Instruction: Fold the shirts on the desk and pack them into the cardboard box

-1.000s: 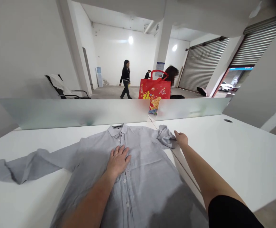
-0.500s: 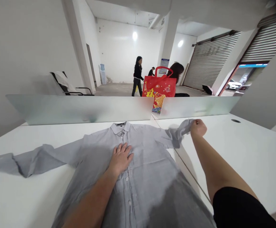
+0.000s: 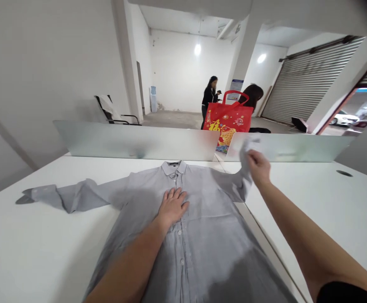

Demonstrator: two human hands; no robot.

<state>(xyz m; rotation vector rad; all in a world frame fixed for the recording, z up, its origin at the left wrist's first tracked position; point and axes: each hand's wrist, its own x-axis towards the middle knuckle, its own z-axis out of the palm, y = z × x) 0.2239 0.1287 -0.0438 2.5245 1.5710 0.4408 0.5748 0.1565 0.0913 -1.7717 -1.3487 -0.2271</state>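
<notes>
A grey button-up shirt (image 3: 208,214) lies front side up on the white table (image 3: 38,244), its collar pointing away from me. My left hand (image 3: 172,206) rests flat on the chest beside the button line, fingers stretched out. Off to the right, my right hand (image 3: 259,167) pinches the end of the shirt's right-hand sleeve (image 3: 244,168) and holds it up above the table. The other sleeve (image 3: 76,195) lies out to the left, twisted and creased.
A frosted divider (image 3: 139,141) runs along the table's far edge. Behind it stand a red gift bag (image 3: 227,120) and a person (image 3: 209,99); another person's head (image 3: 253,94) shows beside the bag. A cable hole (image 3: 344,173) is at the right. A chair (image 3: 115,111) stands back left.
My right hand has raised the sleeve end higher off the table. My left hand stays on the chest. The whole view has shifted, and the standing person has turned.
</notes>
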